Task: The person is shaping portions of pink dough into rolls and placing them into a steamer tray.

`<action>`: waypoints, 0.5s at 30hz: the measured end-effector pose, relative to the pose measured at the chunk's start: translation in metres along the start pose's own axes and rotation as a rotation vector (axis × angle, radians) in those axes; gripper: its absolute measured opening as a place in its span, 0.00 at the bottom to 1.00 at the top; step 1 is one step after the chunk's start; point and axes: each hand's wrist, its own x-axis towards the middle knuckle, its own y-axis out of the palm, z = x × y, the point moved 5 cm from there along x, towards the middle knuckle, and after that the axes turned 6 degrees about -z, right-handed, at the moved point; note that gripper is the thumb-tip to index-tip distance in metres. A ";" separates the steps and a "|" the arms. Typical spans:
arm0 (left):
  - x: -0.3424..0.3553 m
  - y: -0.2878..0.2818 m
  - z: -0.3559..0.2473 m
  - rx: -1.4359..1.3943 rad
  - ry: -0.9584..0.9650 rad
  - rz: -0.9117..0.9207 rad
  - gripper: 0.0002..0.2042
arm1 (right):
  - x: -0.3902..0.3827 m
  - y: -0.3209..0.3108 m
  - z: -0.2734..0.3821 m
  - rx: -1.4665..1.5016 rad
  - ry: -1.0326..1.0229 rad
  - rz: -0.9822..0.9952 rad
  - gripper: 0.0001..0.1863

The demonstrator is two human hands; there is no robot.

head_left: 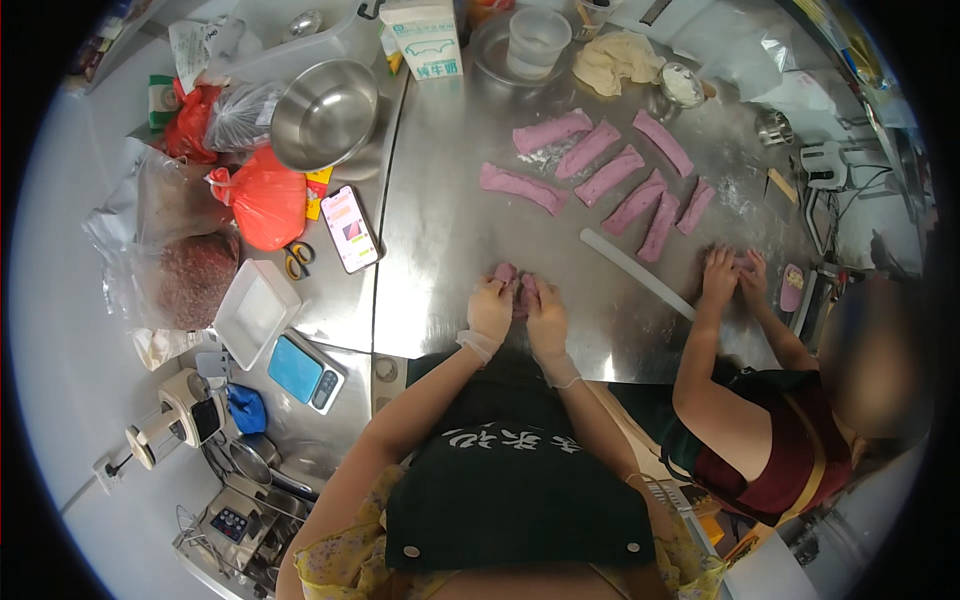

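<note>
My left hand (489, 310) and my right hand (546, 320), in thin clear gloves, are close together near the table's front edge. Their fingers are closed on a small piece of purple dough (505, 273), much of it hidden by the hands. Farther off, several purple dough strips lie on the steel table, among them a long strip (524, 189) at the left and another strip (663, 143) at the back right. Flour dusts the steel around them. A white rolling pin (637, 272) lies slantwise to the right of my hands.
At the right, a co-worker's hands (735, 275) press purple dough on the same table. Left of the table seam are a phone (351, 230), scissors (298, 260), a steel bowl (325, 115), a white tray (257, 314) and a blue-topped scale (305, 370). A milk carton (423, 40) stands behind.
</note>
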 end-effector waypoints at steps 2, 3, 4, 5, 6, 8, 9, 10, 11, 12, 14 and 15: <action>0.002 -0.002 -0.001 -0.010 -0.016 0.011 0.07 | 0.001 0.001 0.004 -0.072 -0.054 0.036 0.16; 0.003 -0.004 -0.001 -0.021 -0.030 0.022 0.07 | 0.001 0.000 0.008 -0.016 -0.082 0.005 0.16; 0.004 -0.006 -0.002 -0.019 -0.030 0.025 0.07 | 0.001 -0.002 0.010 0.040 -0.111 -0.027 0.15; 0.005 -0.006 -0.001 0.006 -0.046 0.056 0.08 | 0.001 -0.002 0.010 0.041 -0.107 -0.028 0.15; 0.006 -0.007 0.000 0.032 -0.061 0.088 0.09 | 0.001 0.000 0.009 0.048 -0.097 0.012 0.14; 0.006 -0.008 0.001 0.019 -0.055 0.103 0.09 | 0.002 0.000 0.005 0.055 -0.084 0.048 0.13; 0.007 -0.008 0.001 0.005 -0.050 0.115 0.09 | 0.002 0.000 0.007 0.051 -0.146 0.050 0.13; 0.007 -0.010 0.003 0.007 -0.049 0.117 0.09 | 0.003 0.000 0.011 0.047 -0.209 0.054 0.13; 0.006 -0.011 0.003 0.057 -0.006 0.140 0.09 | 0.003 -0.002 0.013 0.048 -0.206 0.053 0.13; 0.005 -0.011 0.003 0.107 0.038 0.162 0.09 | 0.003 -0.002 0.014 0.039 -0.198 0.099 0.13; 0.004 -0.022 -0.019 0.118 0.158 0.158 0.09 | 0.005 -0.006 0.016 0.030 -0.184 0.140 0.13; 0.004 -0.026 -0.031 0.127 0.277 0.149 0.11 | 0.007 -0.006 0.017 0.012 -0.172 0.185 0.13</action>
